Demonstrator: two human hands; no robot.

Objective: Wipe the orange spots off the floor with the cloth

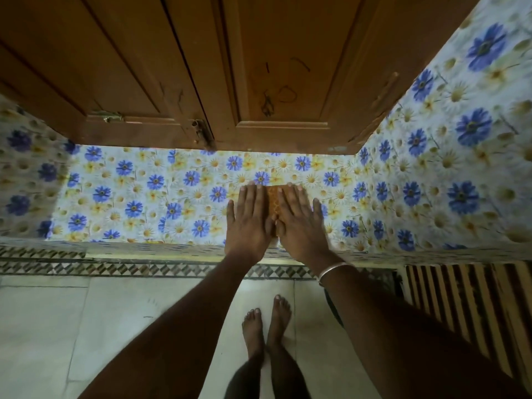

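Head view: both hands lie flat on the cloth (273, 203), which sits on the flower-patterned counter (129, 197) below the wooden doors (144, 67). The left hand (249, 223) and right hand (299, 226) are side by side, fingers straight and spread, palms down, gripping nothing. Only a narrow strip of cloth shows between them.

The step in hand seems to be taking up the cloth, since it is on the counter and not on the floor (43, 326). To do it well, I would gather the cloth into one hand so a thick, folded pad faces outward, then bend down to the tiles by the feet (266, 326). A bunched pad presses harder on a stain than a loose sheet. No orange spots show on the part of the floor in view, so they have to be found first.

The cloth is orange-yellow with a fine, lattice-like pattern, and it looks thin and soft. It appears to lie flat under the palms. Its full outline is hidden, so I cannot tell its shape or whether it is damp.
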